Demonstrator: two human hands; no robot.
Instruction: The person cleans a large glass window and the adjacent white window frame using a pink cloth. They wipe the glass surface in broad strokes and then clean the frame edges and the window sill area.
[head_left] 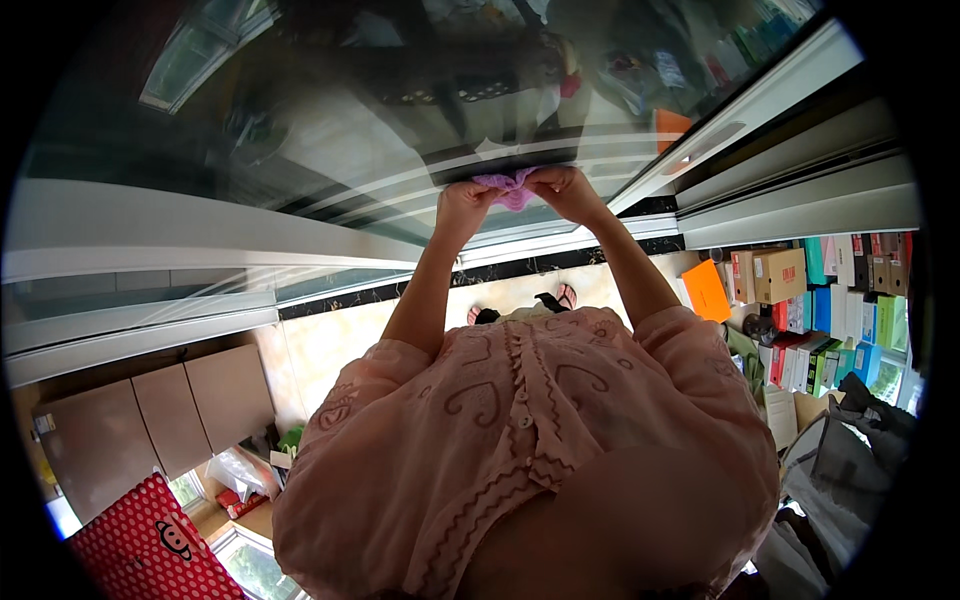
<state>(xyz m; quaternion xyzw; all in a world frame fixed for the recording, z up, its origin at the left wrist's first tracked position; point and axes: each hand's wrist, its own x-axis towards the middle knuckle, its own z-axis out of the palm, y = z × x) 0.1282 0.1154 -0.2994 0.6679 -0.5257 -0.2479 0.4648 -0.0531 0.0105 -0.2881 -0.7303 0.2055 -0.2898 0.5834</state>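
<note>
You are holding a purple cloth [513, 190] with both hands, in front of a glass panel [330, 150].
Your left hand [462, 210] and right hand [565, 192] are each pinching one end, so neither is sitting clearly nearer; the cloth is lying directly between them, bunched, its length running roughly left to right and a loose fold hanging below. It is showing against the lower part of the glass (whether it is actually pressing there, I cannot tell). A white frame [740, 105] is slanting past your right hand, leaving tighter room on that side, and a white bottom rail [530, 240] is running just beneath. Glass is stretching wider toward your left and beyond both hands.
</note>
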